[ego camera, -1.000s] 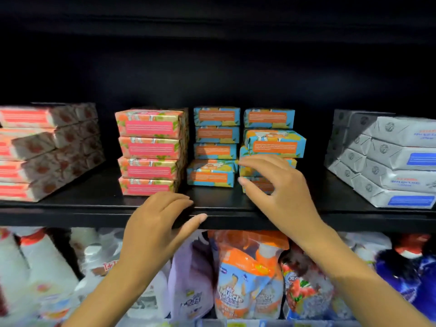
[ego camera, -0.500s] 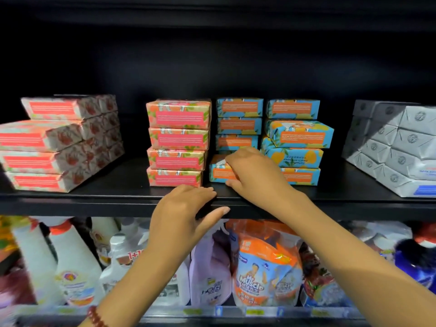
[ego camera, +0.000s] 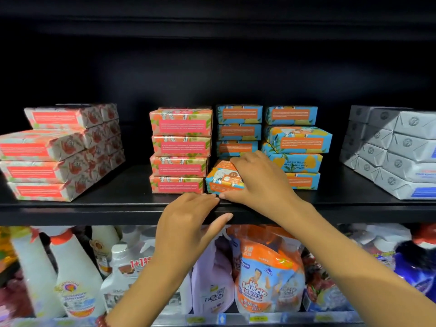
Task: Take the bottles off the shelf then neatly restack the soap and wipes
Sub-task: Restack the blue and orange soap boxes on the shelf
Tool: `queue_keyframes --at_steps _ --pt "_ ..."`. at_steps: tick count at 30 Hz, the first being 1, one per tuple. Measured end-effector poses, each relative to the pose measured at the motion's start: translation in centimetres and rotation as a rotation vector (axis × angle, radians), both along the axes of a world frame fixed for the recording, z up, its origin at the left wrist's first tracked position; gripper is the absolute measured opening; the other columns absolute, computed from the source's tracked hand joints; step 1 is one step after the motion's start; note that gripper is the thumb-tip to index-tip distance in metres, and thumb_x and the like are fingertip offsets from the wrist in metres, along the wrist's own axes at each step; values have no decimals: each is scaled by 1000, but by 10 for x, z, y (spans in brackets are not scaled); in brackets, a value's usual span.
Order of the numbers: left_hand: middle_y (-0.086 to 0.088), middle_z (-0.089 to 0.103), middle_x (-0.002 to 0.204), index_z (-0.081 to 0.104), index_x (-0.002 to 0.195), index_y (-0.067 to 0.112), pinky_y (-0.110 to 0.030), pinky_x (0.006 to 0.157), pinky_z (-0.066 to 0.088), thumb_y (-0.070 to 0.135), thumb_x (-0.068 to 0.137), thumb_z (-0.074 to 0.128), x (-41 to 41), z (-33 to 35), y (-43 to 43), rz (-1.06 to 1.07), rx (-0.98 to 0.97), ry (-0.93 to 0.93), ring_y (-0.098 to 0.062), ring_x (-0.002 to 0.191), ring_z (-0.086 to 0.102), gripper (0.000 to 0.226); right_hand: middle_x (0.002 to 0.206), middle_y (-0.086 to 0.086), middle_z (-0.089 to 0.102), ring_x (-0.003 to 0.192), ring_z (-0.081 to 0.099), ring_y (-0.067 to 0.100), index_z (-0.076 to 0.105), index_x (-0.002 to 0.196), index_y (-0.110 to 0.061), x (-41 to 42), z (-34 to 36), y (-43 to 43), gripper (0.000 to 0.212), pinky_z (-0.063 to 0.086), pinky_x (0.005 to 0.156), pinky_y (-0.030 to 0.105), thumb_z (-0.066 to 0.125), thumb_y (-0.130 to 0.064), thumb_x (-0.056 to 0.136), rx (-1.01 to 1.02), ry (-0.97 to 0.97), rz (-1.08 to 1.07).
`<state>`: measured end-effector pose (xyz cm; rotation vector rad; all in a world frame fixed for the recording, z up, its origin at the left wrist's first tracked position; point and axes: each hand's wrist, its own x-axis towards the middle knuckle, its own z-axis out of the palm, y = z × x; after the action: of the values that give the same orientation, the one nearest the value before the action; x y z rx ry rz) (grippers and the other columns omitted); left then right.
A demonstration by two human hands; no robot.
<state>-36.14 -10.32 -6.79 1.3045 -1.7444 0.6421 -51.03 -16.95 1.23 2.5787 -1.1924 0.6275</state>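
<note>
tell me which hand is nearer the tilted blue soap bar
Right. The right hand grips the blue soap bar, fingers over its top, thumb at its front bottom edge. The left hand rests on the shelf edge just in front of the bar.

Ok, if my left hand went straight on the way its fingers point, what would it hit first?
Most likely the tilted blue soap box that your right hand grips, just beyond the fingertips of your left hand on the shelf edge; the right thumb is nearly as close.
</note>
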Motion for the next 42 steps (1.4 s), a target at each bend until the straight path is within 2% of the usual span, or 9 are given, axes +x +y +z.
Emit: queue_keyframes --at_steps 6,10,14,20,24,27,31,37,42 --pt "-3 74 94 76 93 7 -24 77 45 49 86 53 -6 6 3 32 50 -10 -20 85 67 48 119 -4 54 112 45 12 52 127 -19 -44 -3 16 77 39 87 26 70 -62 67 -19 -379 109" --pt "-3 72 100 73 100 7 -27 78 46 39 88 57 -29 44 -11 -71 -49 -11 -22 91 65 37 113 -13 54 107 49 8 57 124 -22 -85 -5 18 80 39 89 19 63 -68 59 -30 -580 114" --pt "-8 67 114 63 119 7 -26 90 41 31 85 58 -51 88 -50 -101 -28 48 -25 106 61 41 108 -14 53 102 51 7 59 120 -22 -117 -8 15 77 36 85 7 73 -65 58 -31 -675 74" --pt "-11 49 135 38 141 7 -32 102 35 12 89 62 -65 115 -99 77 73 123 -26 129 41 58 109 -23 53 101 50 -4 58 119 -25 -146 -11 8 72 34 81 1 69 -63 59 -9 -694 86" --pt "-9 25 156 20 150 9 -37 117 4 24 92 60 -54 118 -126 221 131 56 -23 146 14 72 109 -29 48 99 48 -7 59 120 -22 -152 -8 2 71 32 82 -1 76 -57 59 -41 -712 102" --pt "-12 29 152 26 148 8 -41 116 1 31 90 61 -50 116 -138 301 137 -6 -28 142 20 72 111 -30 48 103 47 -8 58 120 -26 -152 -8 0 73 33 83 -1 73 -63 59 -39 -728 143" --pt "-19 49 132 50 130 1 -45 110 21 23 78 74 -50 116 -139 290 39 -26 -40 124 41 61 111 -31 47 104 47 -9 54 120 -30 -149 -10 -4 69 33 84 -1 62 -66 61 -50 -748 181" --pt "-21 63 97 62 104 -2 -56 99 39 4 58 83 -52 115 -139 380 -129 -143 -43 92 59 51 113 -28 49 105 50 -6 52 120 -33 -150 -7 -6 67 37 84 2 63 -65 62 -66 -754 206" --pt "-22 63 101 58 110 -6 -53 102 37 25 79 75 -58 120 -136 393 -188 3 -42 95 59 46 110 -40 45 106 49 -8 46 119 -42 -150 1 -5 63 38 85 4 63 -65 64 -110 -762 236"
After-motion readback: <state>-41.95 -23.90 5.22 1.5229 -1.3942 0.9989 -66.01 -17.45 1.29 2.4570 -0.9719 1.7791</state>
